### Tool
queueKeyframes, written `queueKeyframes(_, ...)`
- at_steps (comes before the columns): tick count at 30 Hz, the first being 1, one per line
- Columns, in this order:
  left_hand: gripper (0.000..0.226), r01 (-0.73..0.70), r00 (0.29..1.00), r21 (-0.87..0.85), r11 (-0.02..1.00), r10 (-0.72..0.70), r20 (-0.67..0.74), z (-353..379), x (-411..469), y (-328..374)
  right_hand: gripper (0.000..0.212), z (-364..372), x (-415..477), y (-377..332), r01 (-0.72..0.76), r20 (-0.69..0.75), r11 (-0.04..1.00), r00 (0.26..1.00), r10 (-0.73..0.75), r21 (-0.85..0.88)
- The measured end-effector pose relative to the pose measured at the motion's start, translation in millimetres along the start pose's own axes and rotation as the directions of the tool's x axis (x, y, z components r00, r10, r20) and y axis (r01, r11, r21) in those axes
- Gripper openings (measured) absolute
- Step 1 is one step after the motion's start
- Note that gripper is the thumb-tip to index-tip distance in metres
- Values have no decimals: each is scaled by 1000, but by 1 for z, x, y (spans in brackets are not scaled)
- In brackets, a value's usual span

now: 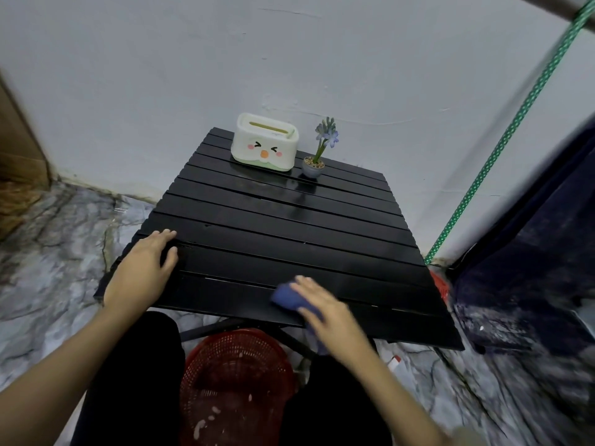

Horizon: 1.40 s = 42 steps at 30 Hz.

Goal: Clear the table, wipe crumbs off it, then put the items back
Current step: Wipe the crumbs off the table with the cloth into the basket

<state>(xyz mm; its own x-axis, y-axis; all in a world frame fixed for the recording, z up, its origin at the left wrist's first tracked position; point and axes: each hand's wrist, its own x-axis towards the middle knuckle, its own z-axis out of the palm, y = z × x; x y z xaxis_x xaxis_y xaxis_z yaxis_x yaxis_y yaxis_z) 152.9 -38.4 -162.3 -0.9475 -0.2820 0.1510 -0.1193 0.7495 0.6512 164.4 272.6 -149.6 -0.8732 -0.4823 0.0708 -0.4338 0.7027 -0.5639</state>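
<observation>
Pressing cloth (286,296) on table (289,220), right hand (326,312) flat; left hand (145,268) flat too.

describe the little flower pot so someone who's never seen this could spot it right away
Find the black slatted table and look to its far edge. Right of the white tissue box with the cartoon face stands the flower pot: small, round, grey-blue, holding one green stem topped with pale purple blooms.

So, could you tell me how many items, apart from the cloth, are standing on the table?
2: the tissue box at the far edge of the table, and the small flower pot just right of it. Nothing appears hidden.
</observation>
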Motion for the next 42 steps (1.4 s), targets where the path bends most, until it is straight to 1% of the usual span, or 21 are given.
queueKeyframes(2,38,6,1000,-4,1000,-6,-2,0,0,0,41,-39,-17,45,-175,-141,985,975,174,1)
queueKeyframes(5,38,11,1000,-11,1000,-11,-11,2,-1,1,39,-87,-14,101,-453,-316,891,851,419,-37)
queueKeyframes(7,38,12,1000,-12,1000,-12,-19,2,-1,2,39,-96,9,119,-548,-365,835,788,496,-51)
queueKeyframes(9,38,19,1000,-12,1000,-19,-19,2,0,2,40,-87,44,119,-574,-381,818,767,516,-49)
queueKeyframes(11,38,21,1000,-10,1000,-21,-13,2,0,2,41,-68,82,107,-541,-379,840,786,489,-39)
queueKeyframes(12,38,20,1000,-10,1000,-20,-10,2,0,2,41,-55,100,94,-508,-362,860,810,461,-41)
queueKeyframes(14,38,13,1000,-3,1000,-13,-6,2,1,1,41,-27,130,58,-400,-295,915,882,367,-57)
queueKeyframes(17,38,7,1000,1,1000,-7,2,1,1,0,42,22,149,-7,-190,-146,979,973,178,-68)
queueKeyframes(20,39,15,1000,5,1000,-15,25,0,-1,1,43,52,120,-52,29,-30,999,999,-30,-31)
queueKeyframes(22,39,10,1000,8,1000,-10,30,-1,-1,1,43,48,87,-46,120,11,993,993,-119,-9)
queueKeyframes(24,39,11,999,9,1000,-11,33,-1,-1,1,43,24,61,-20,103,13,995,995,-103,2)
queueKeyframes(26,39,1,999,13,1000,-1,44,-2,-1,1,40,-8,46,18,-52,-96,999,994,52,5)
queueKeyframes(27,40,-7,998,11,1000,7,57,-3,0,0,39,-23,44,37,-155,-177,988,972,154,12)
queueKeyframes(29,41,-4,996,-20,1000,5,90,-6,1,1,38,-42,52,61,-344,-305,938,889,341,46)
queueKeyframes(31,41,18,995,-90,996,-9,104,-12,3,4,39,-38,79,61,-434,-381,899,822,422,59)
queueKeyframes(32,41,27,995,-118,993,-15,101,-15,6,7,39,-29,98,54,-444,-398,895,813,426,50)
queueKeyframes(34,41,27,997,-134,991,-16,81,-25,11,12,40,-3,140,27,-416,-378,909,837,395,28)
queueKeyframes(36,40,1,998,-112,994,5,58,-35,14,18,41,31,176,-14,-327,-282,945,906,314,4)
queueKeyframes(38,39,-24,999,-109,994,29,43,-46,18,21,43,67,197,-61,-168,-159,986,973,165,-4)
queueKeyframes(39,38,-39,998,-105,994,43,39,-50,20,20,43,84,199,-84,-81,-103,997,991,81,3)
queueKeyframes(42,39,-76,995,-71,995,81,64,-60,24,15,46,112,166,-131,162,30,987,986,-162,15)
